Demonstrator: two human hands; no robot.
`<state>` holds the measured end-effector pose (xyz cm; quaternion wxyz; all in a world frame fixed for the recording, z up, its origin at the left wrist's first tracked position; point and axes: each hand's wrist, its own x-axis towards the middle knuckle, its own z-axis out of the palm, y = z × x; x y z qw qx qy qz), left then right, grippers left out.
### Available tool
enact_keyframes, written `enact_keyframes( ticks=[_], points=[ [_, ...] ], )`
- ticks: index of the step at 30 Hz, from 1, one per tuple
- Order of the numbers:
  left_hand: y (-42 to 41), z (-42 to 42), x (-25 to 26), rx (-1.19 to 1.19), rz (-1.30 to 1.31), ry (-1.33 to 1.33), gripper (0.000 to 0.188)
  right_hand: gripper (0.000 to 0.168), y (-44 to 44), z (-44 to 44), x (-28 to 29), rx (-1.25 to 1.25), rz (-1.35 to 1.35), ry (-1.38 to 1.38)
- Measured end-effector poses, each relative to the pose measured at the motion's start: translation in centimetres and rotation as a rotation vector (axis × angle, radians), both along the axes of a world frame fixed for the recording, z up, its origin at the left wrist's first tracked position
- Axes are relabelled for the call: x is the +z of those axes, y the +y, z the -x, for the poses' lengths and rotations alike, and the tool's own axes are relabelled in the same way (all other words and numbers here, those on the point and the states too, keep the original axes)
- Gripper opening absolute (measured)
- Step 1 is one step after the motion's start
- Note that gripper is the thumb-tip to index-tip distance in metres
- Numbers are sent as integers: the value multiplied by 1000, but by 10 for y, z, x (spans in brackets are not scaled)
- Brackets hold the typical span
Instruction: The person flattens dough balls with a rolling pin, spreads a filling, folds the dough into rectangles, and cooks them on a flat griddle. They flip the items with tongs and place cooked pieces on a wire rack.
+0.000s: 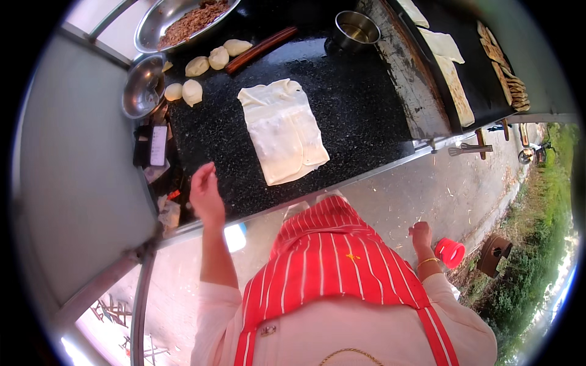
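A folded rectangular sheet of dough [284, 132] lies on the black speckled stone worktop [361, 96], its far end crumpled. My left hand [206, 192] hovers at the worktop's left front, apart from the dough, fingers curled together with nothing visible in them. Away from the worktop, my right hand [421, 235] hangs low at my right side with bent fingers; its palm is hidden. Beyond the sheet rests a dark red wooden rolling pin [262, 49]. Several dough balls [197, 67] sit to the left of the pin.
A steel bowl of minced filling [151, 32] stands far left, above another steel bowl [137, 94]. A phone [158, 145] lies at the left edge. A steel pot with yellowish liquid [357, 28] stands near the griddle [476, 87], which bears flatbreads [458, 94].
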<state>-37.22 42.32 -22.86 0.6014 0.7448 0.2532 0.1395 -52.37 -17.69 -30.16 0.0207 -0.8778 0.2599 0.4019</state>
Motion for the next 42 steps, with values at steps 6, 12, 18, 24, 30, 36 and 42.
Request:
enact_keyframes(
  ticks=[6, 12, 18, 24, 30, 36, 42],
  points=[
    [-50, 29, -6, -32, -295, -54, 18, 66, -55, 46, 28, -475, 174, 140],
    [-189, 55, -24, -74, -162, 54, 15, 28, -146, 35, 22, -149, -46, -503],
    [-452, 66, -35, -430, -95, 10, 15, 19, -283, 63, 16, -35, -94, -709],
    [-681, 29, 11, -1269, -460, -293, 14, 19, -432, 86, 9, -659, -236, -811],
    [-883, -46, -20, -1449, -282, -76, 16, 32, -559, 74, -24, -737, -106, -886],
    [-1132, -131, -42, -1701, -130, -365, 15, 32, -670, 101, -29, -1021, 134, -649],
    [-1303, -191, -18, -1873, -241, -510, 14, 32, -781, 92, -43, -1315, 135, -728]
  ],
)
